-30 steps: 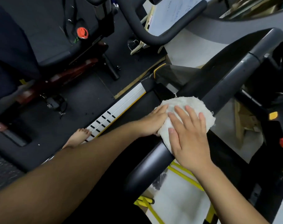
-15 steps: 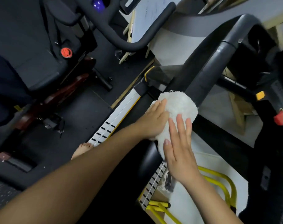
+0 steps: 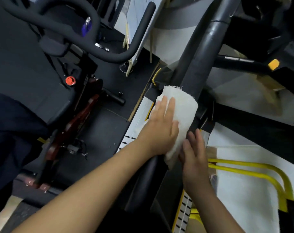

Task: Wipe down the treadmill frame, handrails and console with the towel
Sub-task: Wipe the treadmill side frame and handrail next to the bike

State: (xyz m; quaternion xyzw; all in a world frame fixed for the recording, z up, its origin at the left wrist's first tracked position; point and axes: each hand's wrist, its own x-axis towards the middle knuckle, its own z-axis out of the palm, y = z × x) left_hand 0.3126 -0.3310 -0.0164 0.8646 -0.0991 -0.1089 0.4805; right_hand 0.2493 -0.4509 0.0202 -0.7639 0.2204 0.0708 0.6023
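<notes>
Snugly, nubby towel (image 3: 181,108) over tubular handrail (image 3: 208,44)

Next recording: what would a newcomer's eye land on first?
The white towel, draped over the dark treadmill rail at centre, stands out most, with the left hand pressing flat on it and the right hand at its lower edge. Bright yellow tubing at lower right and a red knob at left come next.

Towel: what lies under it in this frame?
The towel is draped over the dark handrail, which shows above and below it. The left hand presses flat on top; the right hand touches its lower edge. The handrail surface beneath is covered.
</notes>
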